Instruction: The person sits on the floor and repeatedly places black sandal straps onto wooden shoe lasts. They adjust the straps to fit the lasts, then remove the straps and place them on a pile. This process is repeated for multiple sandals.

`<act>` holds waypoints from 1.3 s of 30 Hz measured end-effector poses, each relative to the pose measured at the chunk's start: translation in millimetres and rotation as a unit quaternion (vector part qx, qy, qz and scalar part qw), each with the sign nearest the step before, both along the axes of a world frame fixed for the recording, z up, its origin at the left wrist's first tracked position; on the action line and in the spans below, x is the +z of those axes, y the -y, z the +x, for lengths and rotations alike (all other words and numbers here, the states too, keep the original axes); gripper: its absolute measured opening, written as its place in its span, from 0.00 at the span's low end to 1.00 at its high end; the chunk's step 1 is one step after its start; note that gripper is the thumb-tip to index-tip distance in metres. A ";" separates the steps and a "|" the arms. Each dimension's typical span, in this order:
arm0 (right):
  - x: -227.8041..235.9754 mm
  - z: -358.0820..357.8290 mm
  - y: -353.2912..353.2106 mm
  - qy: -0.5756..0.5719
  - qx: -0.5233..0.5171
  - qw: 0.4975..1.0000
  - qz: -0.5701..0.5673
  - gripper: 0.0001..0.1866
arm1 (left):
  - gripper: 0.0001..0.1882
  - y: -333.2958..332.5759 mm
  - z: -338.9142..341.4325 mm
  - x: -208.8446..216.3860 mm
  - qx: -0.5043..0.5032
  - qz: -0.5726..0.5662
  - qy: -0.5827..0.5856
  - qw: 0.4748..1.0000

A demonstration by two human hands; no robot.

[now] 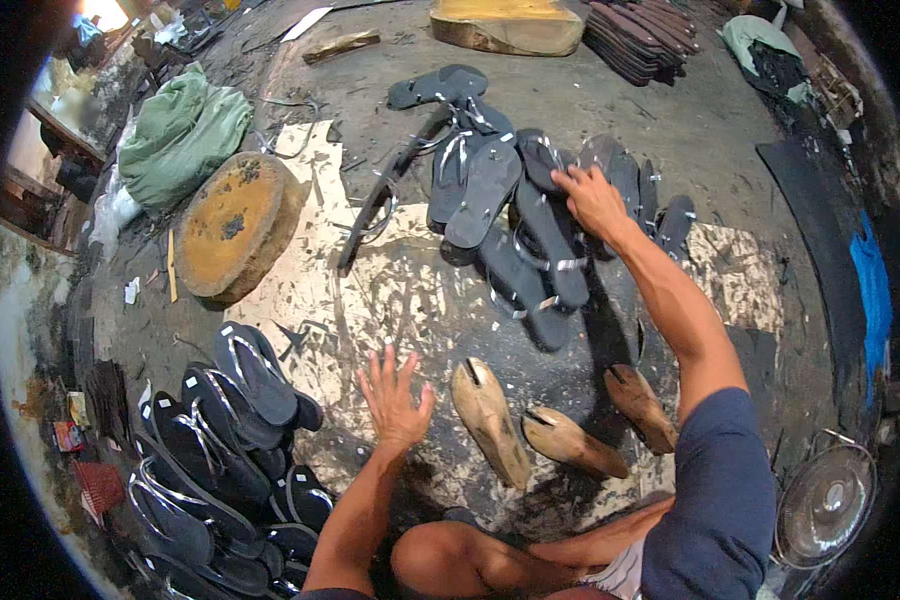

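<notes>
My right hand (594, 203) reaches out to the far pile, its fingers closed at the edge of a black flip-flop (540, 155) with a shiny strap. Around it lie several more black flip-flops (485, 190), overlapping at different angles. With fingers spread and nothing in them, my left hand (395, 402) is over the stained floor covering. Three wooden foot-shaped lasts lie near my legs: a long last (490, 420), a middle last (570, 440) and a right last (638, 405), each with a slot at the toe end.
Flip-flops with silvery straps (210, 450) are heaped at the near left. A round wooden block (240, 228) and a green sack (182, 135) stand farther left. At the far side are another wooden block (505, 25) and stacked brown soles (642, 38). A fan (825, 500) is at the near right.
</notes>
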State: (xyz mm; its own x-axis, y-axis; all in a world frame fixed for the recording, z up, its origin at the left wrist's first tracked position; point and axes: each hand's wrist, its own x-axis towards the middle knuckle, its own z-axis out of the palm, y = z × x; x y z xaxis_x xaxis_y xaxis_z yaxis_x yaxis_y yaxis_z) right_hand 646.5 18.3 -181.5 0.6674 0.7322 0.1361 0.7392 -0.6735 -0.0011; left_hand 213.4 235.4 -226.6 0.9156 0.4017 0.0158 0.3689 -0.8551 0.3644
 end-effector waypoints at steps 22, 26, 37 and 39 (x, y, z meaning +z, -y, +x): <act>-9.1 -93.6 -167.3 -0.037 -0.001 0.999 0.014 0.40 | 0.27 -0.2 -3.7 -5.0 0.003 -0.013 0.058 0.998; -20.2 -77.0 -157.8 -0.078 0.023 0.996 0.030 0.32 | 0.26 3.1 -5.9 -5.1 -0.002 -0.010 0.068 0.998; 88.9 32.8 -81.7 0.004 0.005 0.946 0.325 0.21 | 0.27 1.4 107.3 -21.9 0.085 -0.107 0.194 0.972; 74.0 77.9 -98.2 0.031 0.018 0.928 0.372 0.21 | 0.28 7.2 134.8 -28.6 0.081 -0.087 0.196 0.973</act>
State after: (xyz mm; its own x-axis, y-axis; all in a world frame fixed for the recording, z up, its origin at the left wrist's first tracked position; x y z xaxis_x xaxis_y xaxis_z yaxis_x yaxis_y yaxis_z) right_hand 724.4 116.5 -107.5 0.6181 0.4424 0.6498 0.7755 -0.4786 -0.4118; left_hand 348.2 228.2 -255.1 0.7777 0.5676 0.2701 0.2967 -0.7103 0.6383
